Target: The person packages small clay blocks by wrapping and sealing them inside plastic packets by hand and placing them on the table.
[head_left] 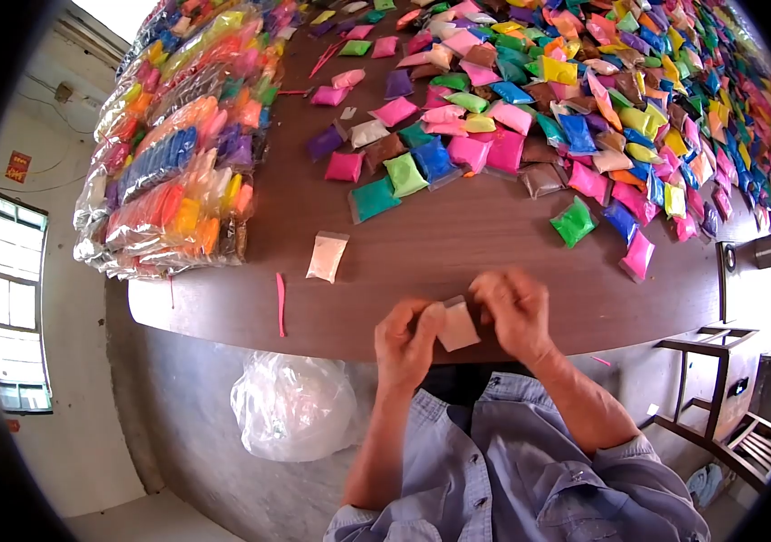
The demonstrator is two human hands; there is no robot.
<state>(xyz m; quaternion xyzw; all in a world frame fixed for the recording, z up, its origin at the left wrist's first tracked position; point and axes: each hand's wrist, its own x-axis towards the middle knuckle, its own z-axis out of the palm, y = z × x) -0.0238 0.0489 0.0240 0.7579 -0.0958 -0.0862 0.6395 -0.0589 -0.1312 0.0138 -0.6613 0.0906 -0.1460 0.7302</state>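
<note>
My left hand (410, 336) pinches the upper left edge of a small clear packet with pale, cream-coloured filling (458, 327), just over the table's near edge. Right beside it, my right hand (514, 312) is raised with curled fingers and looks slightly blurred. I cannot make out whether its fingertips touch the packet or hold anything. Another pale packet (327, 256) lies flat on the table, farther left. Left of my hands rests a thin pink plastic stick, shaped like a small knife (280, 304).
Many coloured packets (575, 135) cover the far and right side of the brown table (385, 271). Large clear bags of packets (168, 181) are stacked at the left. A translucent plastic bag (293, 406) sits on the floor. A wooden chair (719, 388) stands at the right.
</note>
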